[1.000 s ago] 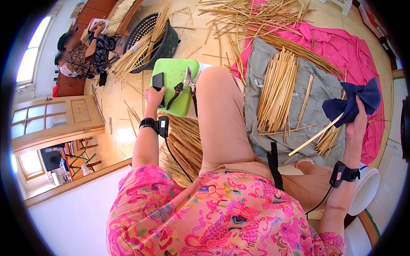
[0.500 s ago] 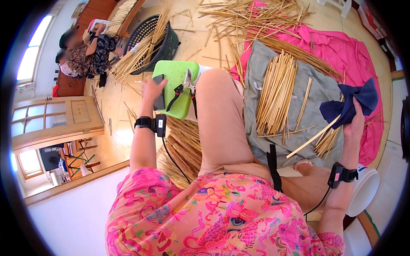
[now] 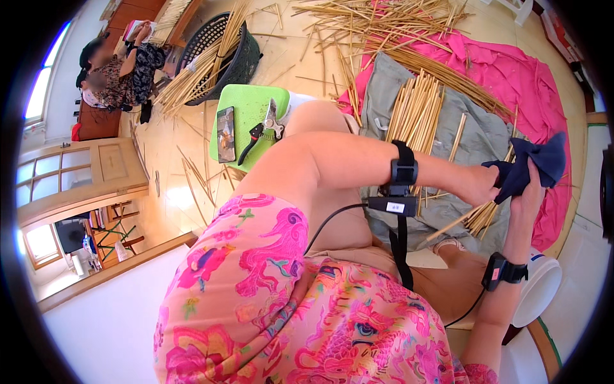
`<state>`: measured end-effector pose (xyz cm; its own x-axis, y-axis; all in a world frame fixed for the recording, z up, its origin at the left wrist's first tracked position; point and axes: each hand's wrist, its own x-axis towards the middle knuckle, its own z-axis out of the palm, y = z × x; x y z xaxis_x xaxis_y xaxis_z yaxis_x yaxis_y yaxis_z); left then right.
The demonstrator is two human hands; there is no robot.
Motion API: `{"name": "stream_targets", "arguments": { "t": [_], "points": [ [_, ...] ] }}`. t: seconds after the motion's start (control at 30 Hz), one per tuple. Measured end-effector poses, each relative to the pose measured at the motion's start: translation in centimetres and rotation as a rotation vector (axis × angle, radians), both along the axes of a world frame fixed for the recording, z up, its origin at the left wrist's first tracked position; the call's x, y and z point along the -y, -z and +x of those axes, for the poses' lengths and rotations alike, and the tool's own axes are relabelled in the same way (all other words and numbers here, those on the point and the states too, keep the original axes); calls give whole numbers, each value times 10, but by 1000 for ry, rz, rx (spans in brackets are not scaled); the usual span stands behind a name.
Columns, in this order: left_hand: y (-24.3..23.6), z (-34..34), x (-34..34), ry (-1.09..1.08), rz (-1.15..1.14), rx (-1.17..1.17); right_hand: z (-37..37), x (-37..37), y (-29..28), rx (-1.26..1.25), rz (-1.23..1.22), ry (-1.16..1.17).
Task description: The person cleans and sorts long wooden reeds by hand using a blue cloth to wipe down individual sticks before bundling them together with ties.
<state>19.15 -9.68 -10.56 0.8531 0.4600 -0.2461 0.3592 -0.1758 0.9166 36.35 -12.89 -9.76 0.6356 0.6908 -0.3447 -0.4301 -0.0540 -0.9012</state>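
On the right, my right hand [image 3: 526,195] is closed around a bunched navy cloth [image 3: 540,159]. A pale, thin stick [image 3: 449,226] slants out from the cloth toward the lower left. Reaching across my raised knee, my left hand [image 3: 480,185] is closed at the cloth's left edge, where the stick comes out. Its fingertips are partly hidden, and how it grips the stick I cannot tell. Behind my left forearm, a row of peeled sticks [image 3: 417,105] lies on a grey cloth [image 3: 483,128]. More loose sticks [image 3: 481,219] lie just below my left hand.
Pruning shears [image 3: 272,125] and a phone [image 3: 226,136] lie on a green board [image 3: 246,94] left of my knee. Farther off stand a dark basket [image 3: 242,67] of stalks and a seated person [image 3: 121,70]. Pink cloth [image 3: 511,83] spreads at right, near a white bucket [image 3: 537,291].
My left hand has left the phone on the green board and swung right, across my knee, to the navy cloth. My right hand keeps hold of the cloth in nearly the same place.
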Motion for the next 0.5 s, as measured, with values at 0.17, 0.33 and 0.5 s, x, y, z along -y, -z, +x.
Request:
{"name": "stream_targets", "arguments": {
  "t": [0.17,0.33,0.5],
  "points": [
    [1,9,5,-88,-7,106,-5,6,7,33,7,49],
    [7,16,-9,-285,-90,21,-57,2,4,78,-139,-25],
    [-18,-11,-2,-226,-942,187,-29,-13,-8,-8,94,-47]
  ]
}}
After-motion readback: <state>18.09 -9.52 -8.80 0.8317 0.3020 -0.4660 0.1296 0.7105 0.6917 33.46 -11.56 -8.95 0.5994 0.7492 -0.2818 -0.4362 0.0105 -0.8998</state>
